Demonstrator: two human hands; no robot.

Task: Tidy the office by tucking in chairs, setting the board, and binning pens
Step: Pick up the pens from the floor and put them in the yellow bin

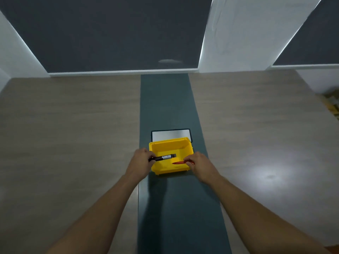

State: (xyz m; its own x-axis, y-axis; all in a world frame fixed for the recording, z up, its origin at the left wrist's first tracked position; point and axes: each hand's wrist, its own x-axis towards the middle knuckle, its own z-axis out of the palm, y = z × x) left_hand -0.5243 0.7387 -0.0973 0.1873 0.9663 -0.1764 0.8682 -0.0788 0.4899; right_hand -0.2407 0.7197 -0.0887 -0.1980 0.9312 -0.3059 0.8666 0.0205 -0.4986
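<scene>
Two bare arms reach out from the bottom of the view, over a dark strip that runs down the middle of the wooden table point(73, 125). The left hand point(141, 161) is closed around a black marker point(164, 157), and the marker's far end sticks out over the yellow bin point(169, 143). The right hand point(199, 163) pinches a red pen point(178, 162), with its tip pointing into the bin too.

This looks like the pen step of the tidy-up. Both pens are held over the bin but not dropped. Next, the fingers likely need to let go so the pens fall inside.

Behind the bin, touching or almost touching it, lies a small white board point(170, 135); the bin hides its near edge. No chairs show here. At the far right edge something yellowish is blurry, and I cannot tell what it is.
</scene>
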